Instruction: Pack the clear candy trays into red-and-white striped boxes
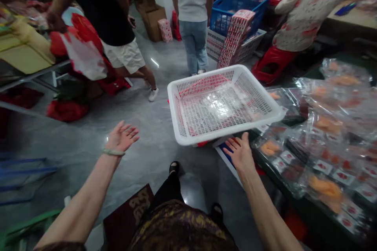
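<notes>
The white basket lies lengthwise across, just beyond the empty, splayed right hand, the left hand, likewise empty and splayed, farther off.

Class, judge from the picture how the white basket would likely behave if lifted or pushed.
The white basket is probably light for its size, being openwork. Its thick rim suggests it would stay fairly stiff. The shiny clear packaging inside might slide if it tilted.
</notes>
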Tool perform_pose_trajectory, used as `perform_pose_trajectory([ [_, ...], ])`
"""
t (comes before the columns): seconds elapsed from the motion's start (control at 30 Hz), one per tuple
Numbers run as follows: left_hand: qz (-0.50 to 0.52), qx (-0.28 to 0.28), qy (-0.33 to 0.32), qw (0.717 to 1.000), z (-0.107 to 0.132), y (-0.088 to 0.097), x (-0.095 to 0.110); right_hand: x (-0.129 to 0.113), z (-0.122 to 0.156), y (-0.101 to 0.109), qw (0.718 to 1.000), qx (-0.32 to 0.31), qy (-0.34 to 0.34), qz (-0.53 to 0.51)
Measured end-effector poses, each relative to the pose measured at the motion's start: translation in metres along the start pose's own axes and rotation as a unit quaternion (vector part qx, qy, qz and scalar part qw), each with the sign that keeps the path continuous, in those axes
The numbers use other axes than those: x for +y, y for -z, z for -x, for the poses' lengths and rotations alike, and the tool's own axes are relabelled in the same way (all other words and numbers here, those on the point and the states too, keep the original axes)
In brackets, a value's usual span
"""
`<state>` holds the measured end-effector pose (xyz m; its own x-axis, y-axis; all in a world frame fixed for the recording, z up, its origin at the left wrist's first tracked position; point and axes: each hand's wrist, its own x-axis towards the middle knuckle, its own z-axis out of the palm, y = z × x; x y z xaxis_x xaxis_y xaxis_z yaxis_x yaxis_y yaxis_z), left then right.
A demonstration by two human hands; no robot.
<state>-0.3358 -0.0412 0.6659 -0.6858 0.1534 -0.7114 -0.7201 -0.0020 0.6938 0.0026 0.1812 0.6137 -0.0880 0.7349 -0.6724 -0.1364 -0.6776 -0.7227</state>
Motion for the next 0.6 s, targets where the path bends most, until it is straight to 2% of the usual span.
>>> perform_pose_trajectory([
  [0.07,-0.091,-0.113,0.035,0.989,-0.023,-0.056,-0.004,-0.001,-0.006,-0.014,0.999,0.044,0.021,0.004],
  [0.17,-0.128,-0.187,0.071,0.972,-0.037,-0.131,-0.035,0.002,-0.013,-0.032,0.995,0.087,0.049,0.017],
  [0.23,-0.135,-0.221,0.085,0.962,-0.037,-0.162,-0.060,0.002,-0.020,-0.040,0.991,0.110,0.075,0.014],
  [0.27,-0.136,-0.224,0.084,0.961,-0.035,-0.170,-0.071,0.000,-0.023,-0.043,0.988,0.120,0.093,0.011],
  [0.33,-0.139,-0.223,0.081,0.961,-0.029,-0.170,-0.087,-0.012,-0.031,-0.046,0.983,0.129,0.133,0.009],
  [0.43,-0.147,-0.241,0.084,0.955,-0.021,-0.145,-0.094,-0.038,-0.043,-0.050,0.979,0.104,0.173,0.025],
  [0.53,-0.171,-0.242,0.085,0.951,-0.024,-0.122,-0.091,-0.052,-0.054,-0.060,0.982,0.066,0.166,0.057],
  [0.6,-0.188,-0.212,0.075,0.956,-0.034,-0.120,-0.088,-0.052,-0.060,-0.067,0.985,0.047,0.139,0.087],
])
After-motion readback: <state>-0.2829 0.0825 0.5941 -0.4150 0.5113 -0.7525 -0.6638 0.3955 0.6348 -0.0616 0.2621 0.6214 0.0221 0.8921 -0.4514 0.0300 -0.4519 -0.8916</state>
